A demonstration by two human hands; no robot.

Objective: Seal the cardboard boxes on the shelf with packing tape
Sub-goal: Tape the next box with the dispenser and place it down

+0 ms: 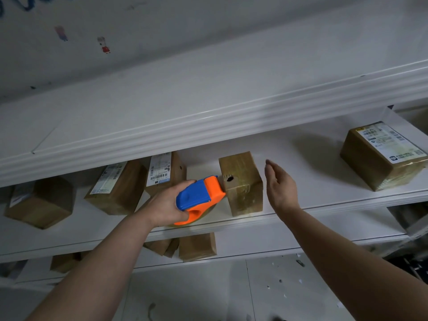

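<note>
Cardboard box (240, 181) on shelf (301, 212), tape dispenser (196, 198) touching its side

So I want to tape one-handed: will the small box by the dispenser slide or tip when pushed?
Probably slides: the small box is glossy with tape and the white shelf looks smooth. It stands on a narrow side, so it may tip. The right hand hovers apart, not bracing it.

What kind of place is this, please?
Probably a parcel storeroom or small shipping room. White shelves hold many taped boxes, several with barcode labels, and the left hand holds a tape dispenser.
</note>
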